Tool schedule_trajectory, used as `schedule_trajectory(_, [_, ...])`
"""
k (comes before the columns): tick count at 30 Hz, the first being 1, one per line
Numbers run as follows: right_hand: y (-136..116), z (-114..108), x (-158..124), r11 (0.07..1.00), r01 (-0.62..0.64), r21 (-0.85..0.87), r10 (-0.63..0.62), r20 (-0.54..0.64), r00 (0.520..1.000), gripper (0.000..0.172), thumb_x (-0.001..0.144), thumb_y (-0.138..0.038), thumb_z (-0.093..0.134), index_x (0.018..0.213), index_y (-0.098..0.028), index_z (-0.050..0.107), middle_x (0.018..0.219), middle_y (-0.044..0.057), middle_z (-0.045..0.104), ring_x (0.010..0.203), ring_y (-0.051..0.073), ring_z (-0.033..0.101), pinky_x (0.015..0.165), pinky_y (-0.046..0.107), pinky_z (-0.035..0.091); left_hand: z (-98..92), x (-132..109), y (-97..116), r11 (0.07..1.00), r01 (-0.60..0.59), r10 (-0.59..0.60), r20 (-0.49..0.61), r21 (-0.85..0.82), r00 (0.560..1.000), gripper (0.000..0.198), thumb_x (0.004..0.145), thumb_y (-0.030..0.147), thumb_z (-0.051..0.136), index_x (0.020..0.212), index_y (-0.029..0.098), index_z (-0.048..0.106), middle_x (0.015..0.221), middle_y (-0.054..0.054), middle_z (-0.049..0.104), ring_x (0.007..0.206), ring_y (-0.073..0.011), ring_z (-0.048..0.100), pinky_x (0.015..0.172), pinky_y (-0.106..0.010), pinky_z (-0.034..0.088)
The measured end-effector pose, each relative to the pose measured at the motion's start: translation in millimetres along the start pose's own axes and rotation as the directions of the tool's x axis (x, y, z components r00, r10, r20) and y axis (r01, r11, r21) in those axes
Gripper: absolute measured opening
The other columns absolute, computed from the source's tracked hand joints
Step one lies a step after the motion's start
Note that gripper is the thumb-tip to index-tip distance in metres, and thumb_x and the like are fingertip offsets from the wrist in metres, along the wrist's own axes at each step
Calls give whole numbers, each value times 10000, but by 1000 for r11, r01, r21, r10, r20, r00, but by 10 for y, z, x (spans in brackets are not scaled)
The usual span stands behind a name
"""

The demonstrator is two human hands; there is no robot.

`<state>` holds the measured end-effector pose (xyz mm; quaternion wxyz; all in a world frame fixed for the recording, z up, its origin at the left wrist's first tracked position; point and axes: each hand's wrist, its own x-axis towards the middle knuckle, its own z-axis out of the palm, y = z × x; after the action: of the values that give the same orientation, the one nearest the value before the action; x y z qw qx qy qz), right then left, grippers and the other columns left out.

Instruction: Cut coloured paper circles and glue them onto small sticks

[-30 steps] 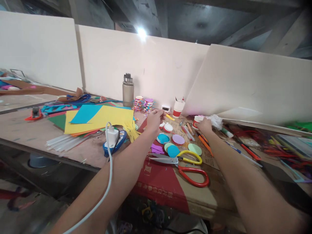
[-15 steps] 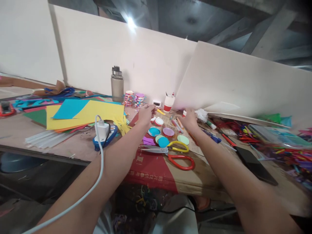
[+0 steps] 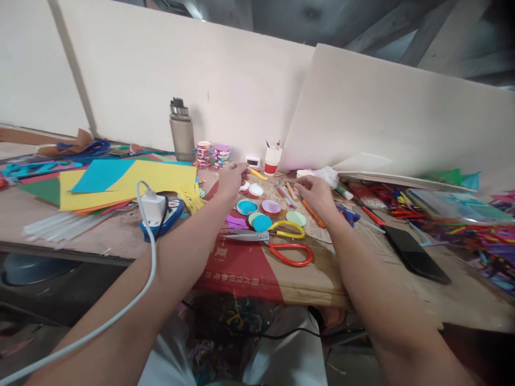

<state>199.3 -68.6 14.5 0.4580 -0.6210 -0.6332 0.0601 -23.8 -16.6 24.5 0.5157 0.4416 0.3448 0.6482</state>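
Observation:
My left hand (image 3: 233, 181) is above the far middle of the table, its fingers drawn together in a pinch. Beside its fingertips is a thin yellow strip (image 3: 258, 175); I cannot tell whether they touch it. My right hand (image 3: 317, 194) has its fingers curled together by the pens (image 3: 290, 191), and what they hold, if anything, is hidden. Just behind it shows a white object (image 3: 304, 173). Between my arms are small red-rimmed paper pieces with white (image 3: 255, 191), blue (image 3: 247, 207) and purple (image 3: 271, 207) faces. Large scissors (image 3: 290, 254) with red and yellow handles lie closer, partly open.
Coloured paper sheets (image 3: 161, 179), clear sticks (image 3: 60, 225) and a white charger with cable (image 3: 154, 208) are left. At the back stand a bottle (image 3: 182, 131), strip-wrapped cups (image 3: 204, 155) and a red-banded cup (image 3: 273, 161). A dark phone (image 3: 414, 253) and coloured scraps lie right.
The camera view has shifted, so the table things appear further left and higher. My right hand has moved slightly right, away from the red-banded cup. My left hand stays nearly where it was.

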Motion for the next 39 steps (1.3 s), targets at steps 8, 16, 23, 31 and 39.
schedule_trajectory(8, [-198, -37, -94, 987, 39, -157, -12, 166, 986, 124, 808, -263, 667, 821, -167, 744, 842, 65, 747, 752, 169, 637, 695, 278, 464, 25, -11, -60, 994, -44, 39, 53, 98, 998, 77, 760, 133, 589, 685, 145, 601, 634, -9, 621, 488, -52, 487, 458, -170, 310])
schedule_trajectory(16, [-145, -62, -57, 986, 54, -158, -50, 26, 998, 139, 805, -232, 623, 827, -172, 746, 813, 59, 746, 730, 181, 641, 729, 309, 480, -91, 137, 133, 980, 42, -63, -101, -194, 993, 106, 736, 105, 626, 664, 155, 568, 561, 27, 561, 456, -43, 469, 417, -154, 307])
schedule_trajectory(23, [-52, -52, -20, 999, 41, -21, -43, -72, 996, 156, 812, -226, 589, 836, -153, 725, 775, 61, 732, 705, 187, 637, 723, 321, 484, -35, 96, 85, 967, 85, -112, -97, -241, 989, 129, 748, 91, 604, 645, 150, 553, 530, 34, 525, 425, -34, 418, 401, -158, 282])
schedule_trajectory(31, [-647, 454, -416, 967, 241, 88, -255, 402, 879, 111, 839, -181, 647, 889, -180, 747, 852, 32, 748, 743, 141, 640, 709, 251, 465, 9, 39, 145, 994, -70, 60, -107, -89, 992, 114, 768, 148, 640, 693, 178, 559, 573, 42, 544, 451, -48, 453, 454, -186, 322])
schedule_trajectory(39, [-964, 776, -435, 885, 419, -204, -159, 712, 684, 110, 813, -166, 703, 906, -170, 761, 928, 90, 768, 806, 191, 670, 689, 262, 435, -36, 91, 133, 986, -55, 37, -113, -159, 993, 115, 781, 134, 605, 697, 175, 539, 573, 45, 525, 463, -52, 448, 450, -184, 317])
